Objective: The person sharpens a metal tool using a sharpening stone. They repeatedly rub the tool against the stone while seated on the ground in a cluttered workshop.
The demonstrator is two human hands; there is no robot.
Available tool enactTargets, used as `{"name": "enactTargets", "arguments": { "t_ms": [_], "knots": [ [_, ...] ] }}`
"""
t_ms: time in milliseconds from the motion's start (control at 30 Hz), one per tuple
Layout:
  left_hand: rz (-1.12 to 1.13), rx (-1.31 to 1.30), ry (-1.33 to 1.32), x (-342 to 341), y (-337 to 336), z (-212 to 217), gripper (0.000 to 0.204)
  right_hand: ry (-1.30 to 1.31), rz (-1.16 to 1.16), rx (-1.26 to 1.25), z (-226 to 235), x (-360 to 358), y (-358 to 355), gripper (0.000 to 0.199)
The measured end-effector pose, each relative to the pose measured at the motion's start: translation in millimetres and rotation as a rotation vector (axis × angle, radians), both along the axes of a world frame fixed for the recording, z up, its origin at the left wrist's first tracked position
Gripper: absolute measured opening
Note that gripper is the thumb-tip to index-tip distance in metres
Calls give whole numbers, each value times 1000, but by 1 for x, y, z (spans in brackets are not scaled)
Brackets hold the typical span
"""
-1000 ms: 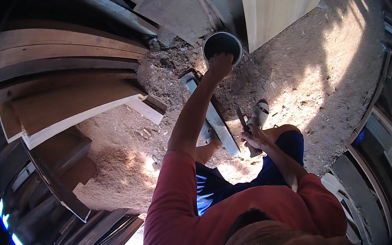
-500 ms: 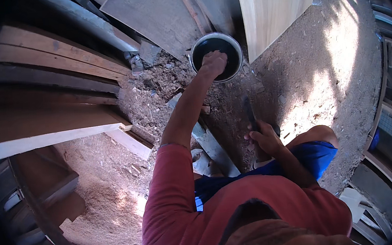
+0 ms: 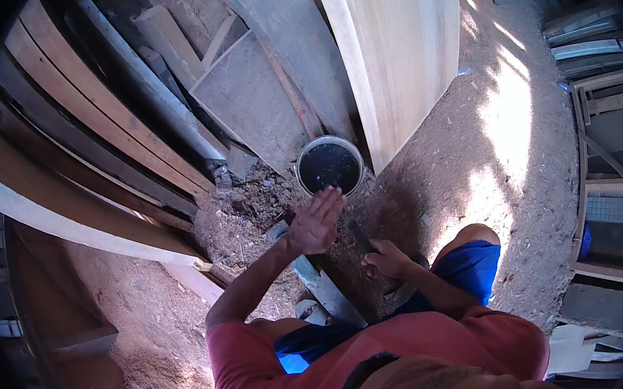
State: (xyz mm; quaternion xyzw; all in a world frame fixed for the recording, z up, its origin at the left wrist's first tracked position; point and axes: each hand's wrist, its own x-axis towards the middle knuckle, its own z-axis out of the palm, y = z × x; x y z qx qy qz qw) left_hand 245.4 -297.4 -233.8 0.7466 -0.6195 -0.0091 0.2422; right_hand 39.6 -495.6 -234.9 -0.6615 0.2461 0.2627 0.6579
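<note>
A round bucket (image 3: 327,139) with a pale rim and dark liquid inside stands on the ground ahead of me. My left hand (image 3: 317,222) is open just on the near side of it, fingers stretched out over the rim's near edge and holding nothing. To its right, my right hand (image 3: 386,259) is closed around a dark flat-bladed tool (image 3: 360,236), the blade pointing away from me toward the bucket. Its handle is hidden in my fingers, so its exact kind cannot be made out. Below the hands a narrow plank (image 3: 330,292) lies between my legs.
A pale wooden panel (image 3: 403,51) leans just beyond the bucket, beside grey boards (image 3: 295,38). Long timbers (image 3: 104,102) are stacked at the left, near a pale-edged curved board (image 3: 82,230). Sawdust and chips cover the ground (image 3: 464,142). Wooden frames (image 3: 614,143) stand at the right.
My left hand has come out of the bucket and back toward me, its fingers now stretched out. My right hand still grips the dark tool. The view has tilted to show more beyond the bucket.
</note>
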Motion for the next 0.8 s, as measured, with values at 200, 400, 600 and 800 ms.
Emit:
{"name": "enactTargets", "arguments": {
  "t_ms": [200, 400, 600, 800],
  "knots": [
    [-149, 104, 153, -58, 15, -47, 73, -92, -46, 208, 5, 3, 5, 22],
    [374, 139, 641, -38, 27, -101, 68, -203, 32, 70, 35, 1, 2, 47],
    [178, -328, 2464, -24, -12, -65, 58, -260, 22, 49, 41, 6, -4, 66],
    [387, -273, 2326, -19, 6, -47, 55, -170, 127, -107, 32, 3, 6, 68]
  ]
}}
